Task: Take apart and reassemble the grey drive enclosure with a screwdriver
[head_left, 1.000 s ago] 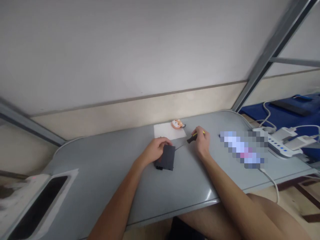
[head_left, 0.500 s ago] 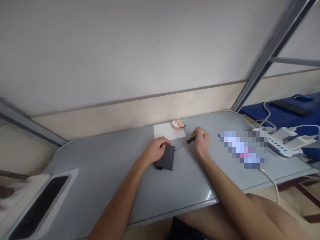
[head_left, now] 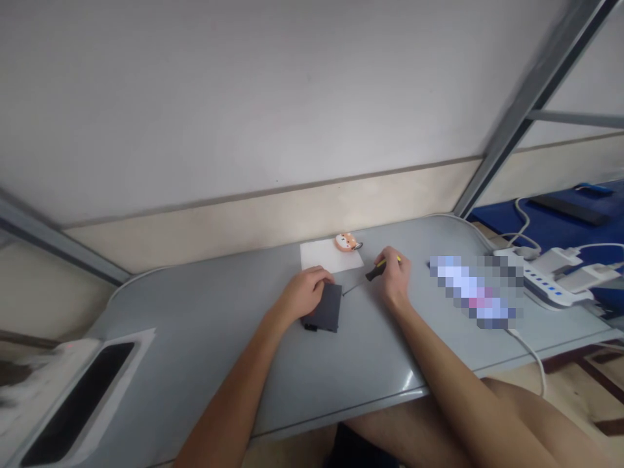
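My left hand [head_left: 308,290] is closed around the left and far side of a dark grey, flat box-like device [head_left: 329,309] on the desk. A small black part juts from the device's near left corner. In my right hand [head_left: 394,276] is a screwdriver [head_left: 376,270] with a black and yellow handle, gripped by the fingers. Its thin shaft slants left and down, and the tip is beside the device's right edge; whether it touches I cannot tell. Behind the hands, a white paper [head_left: 327,255] lies with an orange and white animal-faced case [head_left: 346,243] on its right end.
A pixelated, lit object [head_left: 470,292] lies at the right, with a white cable [head_left: 536,364] running off the desk edge. Beyond it sits a white power strip [head_left: 550,284] with plugged-in adapters. At the far left is a black, flat object [head_left: 80,403] on white.
The screwdriver and my right hand have shifted very slightly right, and the tip now shows just off the device's edge. My left hand still holds the device.
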Demonstrator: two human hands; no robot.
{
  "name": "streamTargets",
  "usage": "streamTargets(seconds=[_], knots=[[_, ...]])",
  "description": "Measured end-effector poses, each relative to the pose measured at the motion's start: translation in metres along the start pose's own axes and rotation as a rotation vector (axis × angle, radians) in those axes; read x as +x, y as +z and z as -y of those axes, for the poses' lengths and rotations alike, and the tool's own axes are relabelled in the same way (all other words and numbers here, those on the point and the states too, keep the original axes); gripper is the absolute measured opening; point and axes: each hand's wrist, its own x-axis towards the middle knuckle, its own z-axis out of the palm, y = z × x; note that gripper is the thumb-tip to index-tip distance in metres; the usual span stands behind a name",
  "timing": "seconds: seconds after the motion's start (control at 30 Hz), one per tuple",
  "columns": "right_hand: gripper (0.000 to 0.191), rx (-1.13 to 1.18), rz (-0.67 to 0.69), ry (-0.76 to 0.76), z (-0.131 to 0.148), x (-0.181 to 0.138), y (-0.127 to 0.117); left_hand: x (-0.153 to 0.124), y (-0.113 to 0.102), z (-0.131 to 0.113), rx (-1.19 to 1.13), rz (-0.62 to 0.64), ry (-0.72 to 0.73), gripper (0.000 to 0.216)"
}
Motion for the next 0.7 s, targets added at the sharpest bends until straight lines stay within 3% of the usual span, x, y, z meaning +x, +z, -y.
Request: streamTargets(seconds=[0.2,0.47,0.7], knots=[[0.034,0.042,0.067,-0.012,0.003,-0.001,0.0,0.0,0.0,-0.001,0.009,0.001,-0.004,0.037],[0.038,0.097,0.401,0.01,0.007,-0.012,0.009,0.001,0.0,-0.002,0.014,0.005,0.001,0.035],[0.04,0.114,0.371,0.031,0.008,-0.012,0.008,0.0,0.001,-0.001,0.008,-0.008,0.003,0.036]])
